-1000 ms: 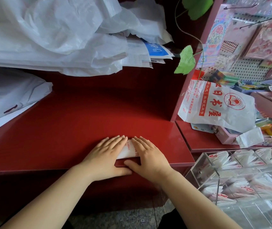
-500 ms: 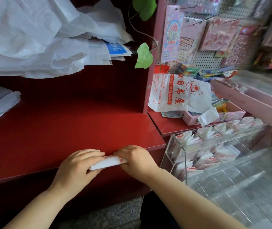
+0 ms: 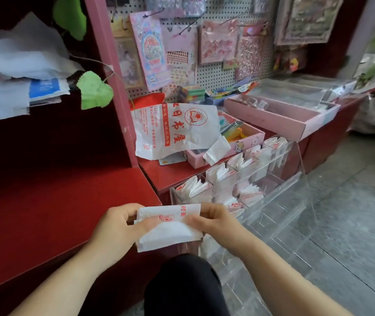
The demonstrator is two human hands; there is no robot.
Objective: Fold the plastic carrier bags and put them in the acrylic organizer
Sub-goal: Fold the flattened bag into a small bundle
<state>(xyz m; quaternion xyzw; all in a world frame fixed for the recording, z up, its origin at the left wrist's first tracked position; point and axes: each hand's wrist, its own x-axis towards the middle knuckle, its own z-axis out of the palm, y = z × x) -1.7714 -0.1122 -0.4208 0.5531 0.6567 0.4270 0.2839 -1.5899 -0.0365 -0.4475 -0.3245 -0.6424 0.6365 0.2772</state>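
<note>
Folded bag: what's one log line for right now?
folded bag: held up, not yet stored | left hand: pinches bag | right hand: pinches bag | acrylic organizer: part filled

Soft daylight, blurred, edge-warped periphery

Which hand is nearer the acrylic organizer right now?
Right. The right hand grips the folded bag directly in front of the acrylic organizer; the left hand grips the bag's opposite side, farther away.
</note>
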